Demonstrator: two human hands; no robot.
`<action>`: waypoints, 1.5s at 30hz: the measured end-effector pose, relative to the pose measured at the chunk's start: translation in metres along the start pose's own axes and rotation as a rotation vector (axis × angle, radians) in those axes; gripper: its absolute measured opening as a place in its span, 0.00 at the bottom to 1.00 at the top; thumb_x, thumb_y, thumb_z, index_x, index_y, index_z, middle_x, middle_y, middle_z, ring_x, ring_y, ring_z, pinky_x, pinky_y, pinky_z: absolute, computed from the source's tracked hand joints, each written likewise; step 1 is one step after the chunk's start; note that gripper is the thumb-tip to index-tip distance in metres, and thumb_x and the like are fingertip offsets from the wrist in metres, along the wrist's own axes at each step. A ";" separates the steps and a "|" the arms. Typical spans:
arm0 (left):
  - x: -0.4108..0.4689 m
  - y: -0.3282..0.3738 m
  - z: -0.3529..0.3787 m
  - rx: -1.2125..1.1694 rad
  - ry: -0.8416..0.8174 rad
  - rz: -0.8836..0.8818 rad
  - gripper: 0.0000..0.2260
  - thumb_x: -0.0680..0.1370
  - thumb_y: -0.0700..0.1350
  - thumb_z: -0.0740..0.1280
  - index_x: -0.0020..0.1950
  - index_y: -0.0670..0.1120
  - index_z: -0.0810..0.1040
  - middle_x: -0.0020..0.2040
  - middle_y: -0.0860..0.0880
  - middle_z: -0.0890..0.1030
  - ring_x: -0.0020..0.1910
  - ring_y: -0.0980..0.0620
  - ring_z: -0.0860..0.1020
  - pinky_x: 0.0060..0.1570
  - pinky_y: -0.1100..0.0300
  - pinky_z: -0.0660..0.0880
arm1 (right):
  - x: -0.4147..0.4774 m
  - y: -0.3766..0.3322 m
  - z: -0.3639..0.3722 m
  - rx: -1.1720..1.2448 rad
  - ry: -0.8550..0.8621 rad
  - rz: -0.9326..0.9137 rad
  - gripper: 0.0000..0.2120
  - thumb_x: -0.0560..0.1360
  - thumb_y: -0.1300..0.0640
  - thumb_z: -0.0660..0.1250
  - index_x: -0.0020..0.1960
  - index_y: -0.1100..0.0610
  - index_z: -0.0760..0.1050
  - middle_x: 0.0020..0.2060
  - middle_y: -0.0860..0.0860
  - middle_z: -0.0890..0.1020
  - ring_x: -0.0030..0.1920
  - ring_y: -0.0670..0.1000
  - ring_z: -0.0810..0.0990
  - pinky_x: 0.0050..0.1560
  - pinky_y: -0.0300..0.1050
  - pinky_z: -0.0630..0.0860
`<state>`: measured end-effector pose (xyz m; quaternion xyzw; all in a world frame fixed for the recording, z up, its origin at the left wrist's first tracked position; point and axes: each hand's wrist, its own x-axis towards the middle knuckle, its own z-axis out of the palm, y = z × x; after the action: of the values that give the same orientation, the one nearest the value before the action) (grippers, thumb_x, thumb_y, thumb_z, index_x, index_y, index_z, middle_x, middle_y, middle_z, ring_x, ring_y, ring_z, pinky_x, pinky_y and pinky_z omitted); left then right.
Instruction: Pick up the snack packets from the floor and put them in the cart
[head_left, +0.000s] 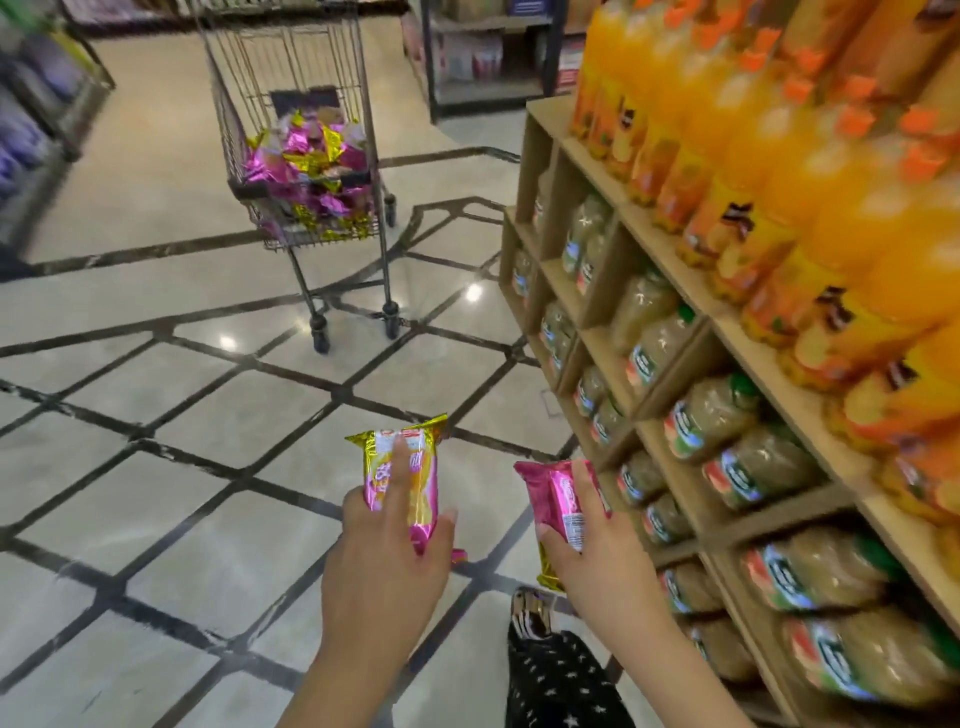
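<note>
Now each hand, left hand (384, 545) and right hand (597, 540), grips a snack packet (402, 483); the cart (306, 171) stands well ahead, nearer the left.

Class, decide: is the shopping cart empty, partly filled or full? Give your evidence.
Partly filled. Pink and gold snack packets lie heaped in the lower part of the cart; its bare wire walls rise above them.

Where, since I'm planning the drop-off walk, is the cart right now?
In the head view, the cart stands up the aisle, upper left of centre on the tiled floor, just left of the wooden shelf with orange bottles.
</note>
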<state>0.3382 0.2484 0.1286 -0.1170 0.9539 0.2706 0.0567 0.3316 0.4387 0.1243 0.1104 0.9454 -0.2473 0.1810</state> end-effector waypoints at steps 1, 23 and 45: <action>0.018 0.009 0.000 -0.014 0.006 -0.024 0.35 0.79 0.64 0.58 0.78 0.64 0.37 0.63 0.47 0.66 0.47 0.52 0.72 0.43 0.61 0.72 | 0.021 -0.003 -0.009 0.032 -0.017 -0.010 0.37 0.80 0.41 0.58 0.78 0.41 0.35 0.64 0.56 0.68 0.62 0.55 0.73 0.52 0.42 0.68; 0.439 -0.088 -0.140 -0.104 0.177 -0.248 0.38 0.77 0.64 0.62 0.79 0.64 0.41 0.63 0.45 0.68 0.51 0.47 0.77 0.42 0.60 0.72 | 0.403 -0.338 -0.016 0.066 -0.090 -0.249 0.36 0.80 0.43 0.60 0.78 0.40 0.39 0.53 0.50 0.64 0.48 0.49 0.67 0.48 0.37 0.64; 0.887 -0.133 -0.246 -0.177 0.131 -0.278 0.37 0.77 0.63 0.63 0.79 0.65 0.43 0.62 0.46 0.69 0.48 0.50 0.75 0.45 0.60 0.68 | 0.788 -0.610 -0.035 0.119 -0.093 -0.266 0.36 0.79 0.41 0.60 0.78 0.36 0.41 0.57 0.57 0.70 0.55 0.59 0.75 0.52 0.48 0.70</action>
<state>-0.4959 -0.1629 0.1180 -0.2695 0.9026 0.3350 0.0207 -0.5778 0.0298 0.1009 -0.0166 0.9259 -0.3298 0.1836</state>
